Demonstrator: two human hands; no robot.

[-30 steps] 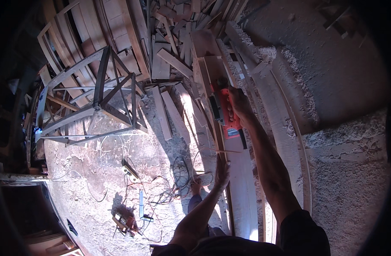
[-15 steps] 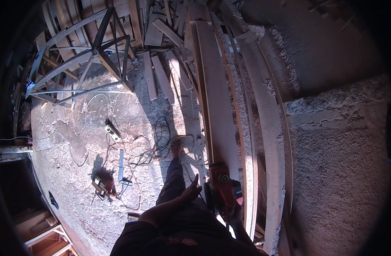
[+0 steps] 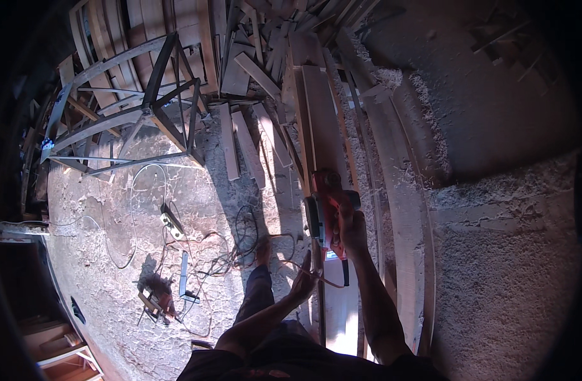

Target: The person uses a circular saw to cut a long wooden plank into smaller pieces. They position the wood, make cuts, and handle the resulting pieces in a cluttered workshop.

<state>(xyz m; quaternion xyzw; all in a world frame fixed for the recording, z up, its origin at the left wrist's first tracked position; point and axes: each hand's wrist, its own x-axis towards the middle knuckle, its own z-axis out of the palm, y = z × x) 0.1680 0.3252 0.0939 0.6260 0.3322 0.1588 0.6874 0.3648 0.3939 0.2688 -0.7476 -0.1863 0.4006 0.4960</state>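
Observation:
My right hand (image 3: 352,230) is closed around the rear handle of a red and black electric hand planer (image 3: 329,206). The planer rests on a long wooden board (image 3: 323,117) that runs away from me. My left hand (image 3: 305,282) is beside the board's left edge, behind the planer, with its fingers stretched out. The planer's cord (image 3: 332,284) loops close to that hand; whether they touch I cannot tell. Bright light falls on the near part of the board.
More long boards (image 3: 402,222) lie to the right among shavings. On the floor at left are tangled cables (image 3: 234,244), a power strip (image 3: 171,225) and another tool (image 3: 154,298). A frame (image 3: 148,111) stands at the far left; loose planks (image 3: 246,143) lie near it.
The planer has slid forward along the board, away from my body, with my right hand on it. My left hand has moved right, closer to the board.

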